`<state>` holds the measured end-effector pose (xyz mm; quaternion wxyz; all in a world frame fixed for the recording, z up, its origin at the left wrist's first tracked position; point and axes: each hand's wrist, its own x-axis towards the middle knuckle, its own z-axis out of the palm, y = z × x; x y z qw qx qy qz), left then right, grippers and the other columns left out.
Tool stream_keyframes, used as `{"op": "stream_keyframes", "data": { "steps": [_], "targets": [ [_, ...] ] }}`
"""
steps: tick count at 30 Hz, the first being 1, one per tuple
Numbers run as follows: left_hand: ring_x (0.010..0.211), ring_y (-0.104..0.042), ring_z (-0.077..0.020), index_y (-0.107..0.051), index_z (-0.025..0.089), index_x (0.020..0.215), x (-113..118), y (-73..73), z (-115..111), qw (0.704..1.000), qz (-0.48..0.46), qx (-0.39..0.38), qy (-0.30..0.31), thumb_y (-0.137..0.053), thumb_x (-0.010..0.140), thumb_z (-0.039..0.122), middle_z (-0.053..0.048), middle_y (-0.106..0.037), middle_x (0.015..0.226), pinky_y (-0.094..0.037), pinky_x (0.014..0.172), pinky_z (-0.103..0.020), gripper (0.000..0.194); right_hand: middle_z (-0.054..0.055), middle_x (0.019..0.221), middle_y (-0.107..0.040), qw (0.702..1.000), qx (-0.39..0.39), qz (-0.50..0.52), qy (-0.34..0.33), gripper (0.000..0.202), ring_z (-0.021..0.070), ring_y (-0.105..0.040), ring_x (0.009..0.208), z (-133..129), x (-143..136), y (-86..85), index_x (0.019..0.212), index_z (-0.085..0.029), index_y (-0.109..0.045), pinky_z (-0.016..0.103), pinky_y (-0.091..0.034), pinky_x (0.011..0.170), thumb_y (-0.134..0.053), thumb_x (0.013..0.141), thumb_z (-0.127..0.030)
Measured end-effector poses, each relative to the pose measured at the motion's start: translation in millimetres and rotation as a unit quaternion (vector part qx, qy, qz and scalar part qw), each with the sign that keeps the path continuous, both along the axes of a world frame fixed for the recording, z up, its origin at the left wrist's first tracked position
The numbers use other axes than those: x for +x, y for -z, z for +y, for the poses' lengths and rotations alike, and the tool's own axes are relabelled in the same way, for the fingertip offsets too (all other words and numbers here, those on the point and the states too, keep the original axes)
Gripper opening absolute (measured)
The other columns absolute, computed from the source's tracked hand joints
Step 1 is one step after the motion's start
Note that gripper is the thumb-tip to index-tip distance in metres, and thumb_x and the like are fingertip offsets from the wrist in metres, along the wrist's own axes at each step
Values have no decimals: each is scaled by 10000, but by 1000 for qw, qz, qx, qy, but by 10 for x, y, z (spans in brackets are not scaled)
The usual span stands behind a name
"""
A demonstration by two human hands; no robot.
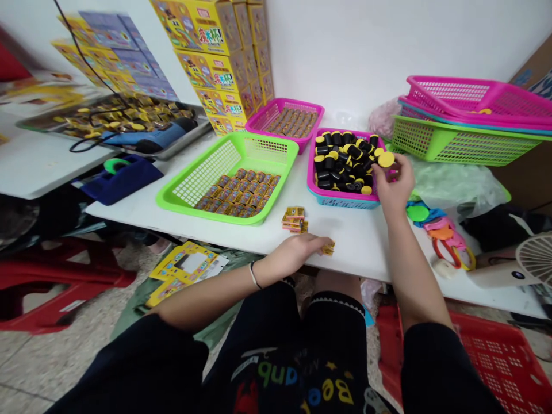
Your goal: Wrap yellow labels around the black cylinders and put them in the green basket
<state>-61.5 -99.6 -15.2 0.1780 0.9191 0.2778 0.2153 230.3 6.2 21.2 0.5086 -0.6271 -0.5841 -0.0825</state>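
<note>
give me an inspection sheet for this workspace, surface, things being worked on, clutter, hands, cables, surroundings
Surface: white smooth tabletop, in use
Job's things: round yellow plastic lid, underside hidden; small printed yellow piece; pink plastic basket of yellow-lidded black cylinders; lime-green plastic basket holding rows of small printed cylinders
Clutter: blue handheld tool; white round fan
Hands: left hand pinches the yellow piece; right hand holds the lid
Cables: thin black cable at upper left
Surroundings: stacked yellow printed cardboard boxes by a white wall

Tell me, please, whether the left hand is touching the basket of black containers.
Apart: the head view shows white tabletop between the left hand and that basket.
</note>
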Motion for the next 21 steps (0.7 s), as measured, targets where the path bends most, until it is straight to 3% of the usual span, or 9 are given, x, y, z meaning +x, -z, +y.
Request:
{"op": "stream_keyframes", "data": {
  "steps": [4,7,10,12,14,17,19,21],
  "targets": [
    [901,-736,-139,-749,188,1129,83,-177,169,982,-181,33,-34,-599,971,244,-86,-771,985,-607,858,-259,225,153,1251,-628,998,58,-24,-21,560,263,-670,1068,-106,-7,103,1357,-199,-526,444,-608,868,-516,933,-566],
    [872,-726,-129,-788,200,1010,262,-396,341,963,-268,4,-43,-682,923,344,-77,-772,997,-611,788,-232,199,161,1308,-594,994,89,-27,-48,619,279,-654,1157,-130,-17,157,1475,-220,-414,466,-614,904,-484,955,-548],
    [822,-722,-127,-732,197,1175,478,-554,578,953,-295,-41,-52,-703,902,412,-47,-779,942,-605,767,-235,349,166,1360,-559,993,100,-35,-52,680,271,-666,1174,-129,-25,188,1608,-282,-143,458,-628,868,-373,1007,-501],
    [797,-726,-125,-636,199,1322,594,-578,750,959,-274,-48,-57,-657,939,402,-18,-771,869,-592,798,-245,435,160,1406,-536,993,97,-34,-53,671,264,-665,1194,-132,-31,188,1625,-315,-42,451,-633,855,-296,1028,-487],
    [875,-747,-136,-548,194,1400,665,-536,895,966,-251,-46,-47,-594,981,365,-13,-768,873,-577,847,-249,455,143,1456,-518,993,95,-17,-62,652,275,-642,1243,-148,-43,173,1624,-320,-107,456,-633,871,-278,1026,-516],
    [1076,-731,-156,-486,171,1440,692,-408,1005,970,-243,-25,-13,-581,988,348,-61,-777,1044,-554,941,-263,494,111,1393,-593,992,79,54,-85,640,282,-674,1184,-199,-85,139,1588,-306,-290,485,-632,877,-302,1008,-576],
    [1081,-719,-158,-567,169,1366,674,-326,1010,968,-248,10,-27,-588,984,363,-82,-774,1112,-541,967,-290,429,96,1249,-675,988,63,102,-98,626,273,-720,1066,-249,-128,120,1551,-295,-379,489,-637,838,-290,1006,-590],
    [1018,-708,-162,-693,185,1190,644,-273,986,965,-250,56,-63,-574,990,390,-82,-781,1113,-528,968,-329,310,91,1119,-718,987,22,90,-134,623,269,-733,1003,-308,-175,105,1508,-278,-457,483,-633,818,-251,1012,-593]
  ]
}}
